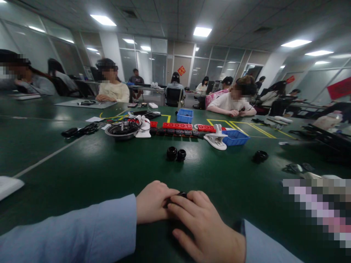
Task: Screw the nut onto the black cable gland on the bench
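Observation:
Low in the head view, my left hand (155,202) is closed around a small black part (180,195) just above the green table (131,171). My right hand (201,223) lies over the same part from the right, its fingers curled across the top, so most of the part is hidden. Farther forward, two round black pieces (172,153) stand side by side on the table. Another black piece (260,156) sits apart to the right.
Beyond are a round metal tray (122,137), red blocks (177,126), a white clip (216,138) and two blue bins (185,115). Black cables (80,130) lie left. A white object (10,186) is at the left edge. Several people sit around.

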A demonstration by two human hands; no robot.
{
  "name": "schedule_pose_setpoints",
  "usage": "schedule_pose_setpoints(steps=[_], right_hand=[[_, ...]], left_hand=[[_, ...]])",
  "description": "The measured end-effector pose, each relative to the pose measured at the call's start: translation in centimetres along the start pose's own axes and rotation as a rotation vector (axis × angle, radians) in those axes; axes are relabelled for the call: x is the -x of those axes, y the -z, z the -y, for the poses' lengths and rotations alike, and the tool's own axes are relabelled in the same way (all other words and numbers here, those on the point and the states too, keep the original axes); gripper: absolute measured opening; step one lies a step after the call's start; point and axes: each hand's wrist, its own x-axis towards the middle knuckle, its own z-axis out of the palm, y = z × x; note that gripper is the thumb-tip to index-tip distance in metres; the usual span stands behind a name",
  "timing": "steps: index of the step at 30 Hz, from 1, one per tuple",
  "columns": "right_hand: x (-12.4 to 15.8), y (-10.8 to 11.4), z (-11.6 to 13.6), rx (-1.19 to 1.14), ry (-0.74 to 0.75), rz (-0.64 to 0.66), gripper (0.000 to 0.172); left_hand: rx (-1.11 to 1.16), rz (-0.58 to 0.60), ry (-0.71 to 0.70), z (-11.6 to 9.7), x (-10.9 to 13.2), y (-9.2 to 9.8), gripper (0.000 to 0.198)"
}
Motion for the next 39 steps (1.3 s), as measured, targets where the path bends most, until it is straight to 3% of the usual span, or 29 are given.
schedule_pose_setpoints(steps=[5,10,13,16,19,27,39], right_hand=[[0.3,0.0,-0.1,0.002,0.125,-0.004,0.03],[0.6,0.1,-1.2,0.055,0.196,-0.1,0.042],[0.4,0.1,-3.4,0.062,0.017,-0.158,0.046],[0.1,-0.1,-6.2,0.106,-0.303,-0.17,0.034],[0.0,-0.4,-7.8,0.128,-0.462,-0.16,0.03],[-0.2,-0.8,-6.1,0.047,-0.415,-0.086,0.024],[-0.1,-0.8,-6.0,0.006,-0.426,-0.109,0.018]], left_hand=[[0.048,-0.002,0.022,0.0,0.1,0.0,0.013],[0.108,0.005,0.018,0.4,0.1,0.1,0.025],[0.12,0.034,0.026,0.5,0.1,0.3,0.032],[0.11,0.056,0.027,0.5,0.1,0.5,0.033],[0.104,0.067,0.051,0.4,0.1,0.5,0.035],[0.103,0.08,0.108,0.2,0.0,0.5,0.035],[0.094,0.073,0.162,0.1,0.1,0.2,0.039]])
